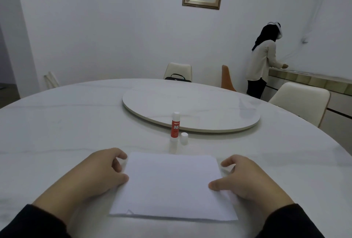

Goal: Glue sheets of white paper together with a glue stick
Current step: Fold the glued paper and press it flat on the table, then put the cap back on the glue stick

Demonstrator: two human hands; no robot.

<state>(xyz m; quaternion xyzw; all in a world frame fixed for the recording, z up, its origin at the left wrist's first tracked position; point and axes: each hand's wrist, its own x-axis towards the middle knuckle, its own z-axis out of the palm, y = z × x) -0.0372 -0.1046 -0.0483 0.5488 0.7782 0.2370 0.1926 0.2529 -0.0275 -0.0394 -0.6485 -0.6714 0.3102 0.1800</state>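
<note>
left hand (pixel 91 176): bare, no rings
right hand (pixel 247 180): bare, no rings
sleeves (pixel 32 222): dark, long, reaching both wrists

I had a single view to work from, the wide-angle camera worn on the head, which looked forward and down across the round white marble-topped table (pixel 57 123). It sat close above the near edge, so both dark sleeves entered from the bottom corners and the flat white paper sheets (pixel 171 186) filled the lower middle. Facing ahead, it took in the raised round turntable (pixel 200 104) at the table's centre, and beyond it the plain white wall (pixel 114 28). Straight lines bowed toward the borders.
</note>
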